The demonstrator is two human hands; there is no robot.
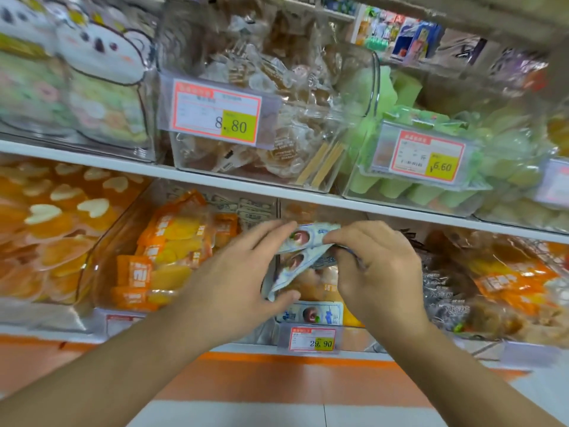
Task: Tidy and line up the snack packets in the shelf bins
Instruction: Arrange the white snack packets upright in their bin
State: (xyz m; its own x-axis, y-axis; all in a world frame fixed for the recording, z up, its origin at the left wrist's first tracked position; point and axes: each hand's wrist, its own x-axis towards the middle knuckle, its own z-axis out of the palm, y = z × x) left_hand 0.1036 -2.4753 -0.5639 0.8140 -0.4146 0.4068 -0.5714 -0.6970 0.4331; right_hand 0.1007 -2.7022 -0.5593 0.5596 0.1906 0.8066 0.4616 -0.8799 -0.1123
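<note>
Snack packets, white and blue, held at the middle bin of the lower shelf.
I see my left hand gripping the lower edges of two packets, thumb beneath, while my right hand pinches their top right corner. One more packet lies flat in the bin below, behind the 29.90 price tag. Orange packets fill the bin just to the left.
</note>
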